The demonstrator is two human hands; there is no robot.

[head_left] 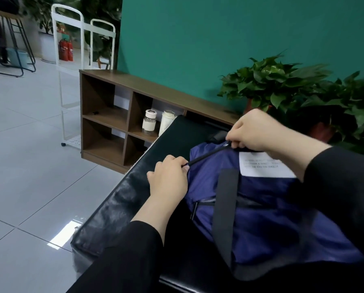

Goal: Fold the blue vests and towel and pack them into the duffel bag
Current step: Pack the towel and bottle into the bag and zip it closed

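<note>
On the black padded surface (122, 197) lies the blue duffel bag (267, 208), in the lower right of the head view, its top facing up and its near end under the person's black sleeves. A black zipper line (206, 155) runs across the bag's top between the two hands. The left hand (168, 178) sits at the bag's left end, fingers (176, 160) curled and pinching the near end of the zipper line against the thumb. The right hand (252, 132) is farther back, at the bag's far top edge, fingers (233, 140) curled and pinching the zipper pull (226, 144). A white paper label (265, 166) with small printed lines lies on top of the bag just below the right hand; the text is too blurred to read. A wide black strap (227, 208) crosses the bag's front side. No vests or towel show outside the bag; whether they are inside cannot be told.

Beyond the surface stands a brown cubby shelf (105, 111) against a teal wall (198, 39), with two pale jars (157, 123) in one compartment. Green leafy plants (282, 87) stand to the right, and a white wire cart (69, 81) stands on the grey tiled floor (29, 144).
</note>
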